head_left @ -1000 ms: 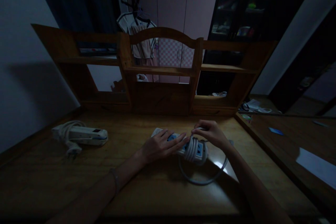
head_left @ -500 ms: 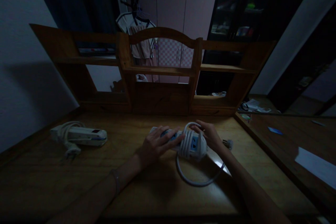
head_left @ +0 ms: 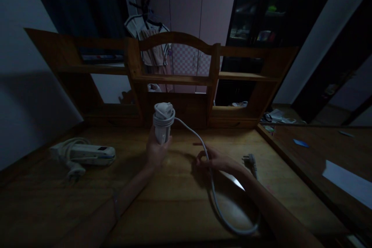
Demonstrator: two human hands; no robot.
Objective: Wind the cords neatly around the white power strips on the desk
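Note:
My left hand (head_left: 156, 150) is wrapped round a white power strip (head_left: 161, 134), held up on end above the desk. Several turns of grey-white cord (head_left: 163, 121) circle its upper end. From there a free length of the cord (head_left: 215, 197) runs down to my right hand (head_left: 215, 160), whose thumb and fingers are closed on it while one finger points out. Below that hand the cord loops over the desk and passes under my right forearm. Its plug (head_left: 250, 159) lies to the right, prongs facing left.
Another white power strip (head_left: 93, 154) lies on the left of the wooden desk (head_left: 122, 197), its cord bundled round it and its plug (head_left: 76, 171) in front. A wooden shelf unit (head_left: 177, 81) stands along the back. A lower brown surface at right holds a paper sheet (head_left: 348, 182) and a blue card (head_left: 300, 143).
My left hand has lifted the power strip and turned it on end, moving it left. My right hand has drawn out more cord, and fewer turns remain round the strip.

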